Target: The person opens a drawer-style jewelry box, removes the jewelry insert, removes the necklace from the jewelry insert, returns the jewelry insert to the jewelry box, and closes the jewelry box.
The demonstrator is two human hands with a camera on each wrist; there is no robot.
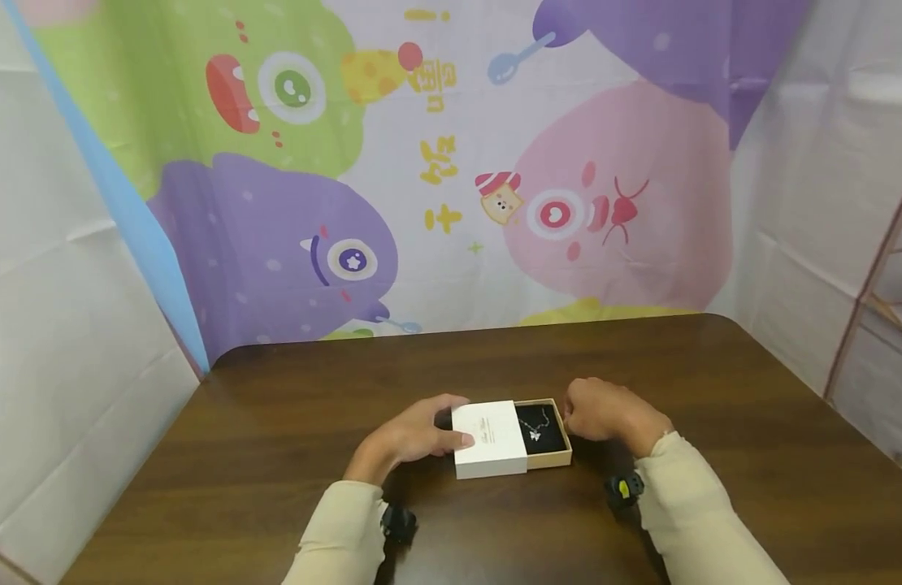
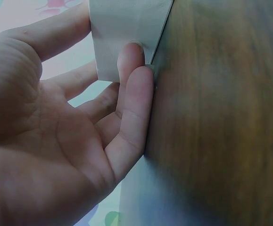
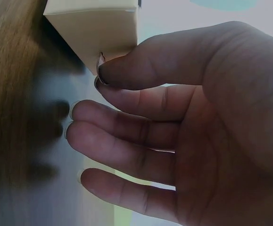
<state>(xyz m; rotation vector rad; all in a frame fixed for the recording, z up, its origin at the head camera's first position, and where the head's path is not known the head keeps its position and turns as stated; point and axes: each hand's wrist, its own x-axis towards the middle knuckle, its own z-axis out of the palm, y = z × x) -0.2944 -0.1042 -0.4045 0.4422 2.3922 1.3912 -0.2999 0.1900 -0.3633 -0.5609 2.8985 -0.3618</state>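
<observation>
A white sliding jewelry box (image 1: 487, 431) lies on the table, its inner tray (image 1: 549, 461) drawn partway out to the right. On the black lining in the tray sits a silver necklace (image 1: 535, 435) with a small pendant; part of it is hidden under the cover. My left hand (image 1: 418, 428) grips the white cover at its left end, thumb on top and fingers around the side. At the tray's right end, my right hand (image 1: 604, 410) pinches a small pull tab (image 3: 101, 61) between thumb and index finger, its other fingers loosely bent.
The brown wooden table (image 1: 334, 366) extends around the box. Behind it hangs a cartoon-printed cloth (image 1: 451, 268), with pale sheets (image 1: 795, 203) at the sides. Each wrist wears a dark strapped device (image 1: 624, 490).
</observation>
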